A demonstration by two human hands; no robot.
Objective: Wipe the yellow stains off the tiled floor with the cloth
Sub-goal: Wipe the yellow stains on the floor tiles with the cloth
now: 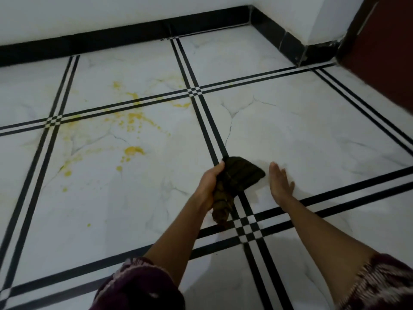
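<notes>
The cloth (240, 175), dark olive and bunched, is seen just below the centre of the frame, over the black double stripe that runs between two tiles. It is gripped along its left side by the left grip (210, 186), whose fingers are curled round the bundle, with the thumb laid at the cloth's upper edge. A twisted tail of the cloth hangs below this hand toward the crossing of the stripes. Whether the cloth touches the floor cannot be told.

Just to the right of the cloth, the right grip (280, 182) is held spread, fingers straight and together, nothing in it; contact with the floor cannot be judged.

The yellow stains (133, 150) are scattered in the left-centre of the frame, well apart from the cloth, as blobs and splashes across several tiles and their stripes.

The tiled floor (312, 130) is white, marbled and lined with black stripes. A black skirting (134, 30) and white wall (111, 10) are seen along the top, a dark red panel (384, 41) at upper right, and patterned maroon sleeves (138, 287) at the bottom edge.
</notes>
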